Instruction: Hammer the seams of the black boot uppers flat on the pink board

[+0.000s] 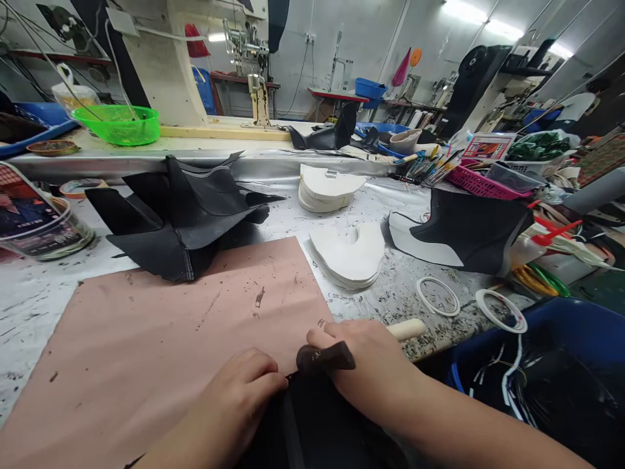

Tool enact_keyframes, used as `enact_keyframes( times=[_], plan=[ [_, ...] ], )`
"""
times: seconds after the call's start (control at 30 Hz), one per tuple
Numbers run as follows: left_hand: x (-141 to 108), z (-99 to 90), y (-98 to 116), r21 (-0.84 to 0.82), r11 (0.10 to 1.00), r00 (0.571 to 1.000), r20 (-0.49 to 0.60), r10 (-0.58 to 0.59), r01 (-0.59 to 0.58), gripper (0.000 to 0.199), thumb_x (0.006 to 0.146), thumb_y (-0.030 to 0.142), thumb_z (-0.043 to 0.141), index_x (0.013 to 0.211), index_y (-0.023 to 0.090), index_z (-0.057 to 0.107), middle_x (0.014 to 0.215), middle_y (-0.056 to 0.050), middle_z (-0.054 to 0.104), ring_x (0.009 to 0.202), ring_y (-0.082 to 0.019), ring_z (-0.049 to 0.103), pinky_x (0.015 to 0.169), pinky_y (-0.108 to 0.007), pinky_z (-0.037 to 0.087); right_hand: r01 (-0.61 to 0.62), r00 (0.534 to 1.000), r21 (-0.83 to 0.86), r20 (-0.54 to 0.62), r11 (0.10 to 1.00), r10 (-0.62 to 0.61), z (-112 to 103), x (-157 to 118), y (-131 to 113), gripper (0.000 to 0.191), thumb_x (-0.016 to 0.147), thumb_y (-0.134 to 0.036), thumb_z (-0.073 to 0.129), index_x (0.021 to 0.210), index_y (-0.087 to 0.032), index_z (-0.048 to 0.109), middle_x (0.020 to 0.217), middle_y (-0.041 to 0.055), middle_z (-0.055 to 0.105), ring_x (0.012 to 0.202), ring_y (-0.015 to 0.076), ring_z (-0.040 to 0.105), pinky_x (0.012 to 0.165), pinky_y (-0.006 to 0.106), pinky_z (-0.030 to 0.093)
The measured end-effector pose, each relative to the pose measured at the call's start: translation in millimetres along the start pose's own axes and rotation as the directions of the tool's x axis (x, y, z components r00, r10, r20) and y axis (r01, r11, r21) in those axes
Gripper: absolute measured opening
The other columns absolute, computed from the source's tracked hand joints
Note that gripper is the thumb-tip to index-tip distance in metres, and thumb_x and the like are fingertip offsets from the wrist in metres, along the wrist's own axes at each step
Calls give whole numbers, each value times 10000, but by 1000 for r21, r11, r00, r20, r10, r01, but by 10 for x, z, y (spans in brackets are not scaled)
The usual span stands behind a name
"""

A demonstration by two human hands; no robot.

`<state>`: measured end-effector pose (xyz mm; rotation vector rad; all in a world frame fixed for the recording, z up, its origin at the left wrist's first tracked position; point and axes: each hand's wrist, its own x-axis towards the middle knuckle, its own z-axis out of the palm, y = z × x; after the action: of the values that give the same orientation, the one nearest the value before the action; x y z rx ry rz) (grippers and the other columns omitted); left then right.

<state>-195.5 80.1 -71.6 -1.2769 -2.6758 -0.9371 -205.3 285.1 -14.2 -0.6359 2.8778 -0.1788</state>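
Observation:
My right hand [366,365] is closed round a hammer. The hammer's dark head [325,357] sticks out on the thumb side, and its pale wooden handle [407,329] shows beyond the knuckles. Beneath the head lies a black leather-like piece [312,417] with a strip or seam running along it, at the bottom edge of the view. My left hand [239,397] is closed, thumb and fingers pinching the upper edge of this black piece close to the hammer head. Whether the head touches the piece I cannot tell. A pinkish-brown sheet [161,339] lies on the table under and beyond my hands.
Stitched black pieces [190,215] lie beyond the sheet. Two stacks of white curved pieces [349,254] stand in the middle. At right are a black-and-grey piece [463,228], tape rolls [438,296] and a blue bin [551,339]. A sewing machine [180,65] stands behind.

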Motion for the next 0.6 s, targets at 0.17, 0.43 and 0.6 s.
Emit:
enact_keyframes(
  times=[0.17,0.43,0.6],
  plan=[
    [7,-24,109,161,982,990,-80,115,-101,275,873,48,342,915,185,576,787,-29,588,702,-146,544,623,-244,477,19,1000,57,10,998,-20,-70,0,-23,156,811,-94,490,770,-211,585,689,-11,641,584,135,540,500,262,221],
    [-32,-31,72,129,991,995,-94,42,-29,223,884,97,374,910,181,579,800,-26,590,699,-149,549,617,-258,484,92,994,-32,54,995,-90,-60,10,-74,137,812,-111,486,781,-216,567,689,-5,634,575,151,541,487,271,215],
    [-137,-16,31,66,982,983,-56,-175,179,170,888,180,420,866,222,583,803,-11,593,722,-152,570,620,-255,489,168,986,-109,39,980,-165,-4,66,-133,130,815,-126,479,767,-210,564,668,19,629,555,170,545,463,274,182]
  ],
)
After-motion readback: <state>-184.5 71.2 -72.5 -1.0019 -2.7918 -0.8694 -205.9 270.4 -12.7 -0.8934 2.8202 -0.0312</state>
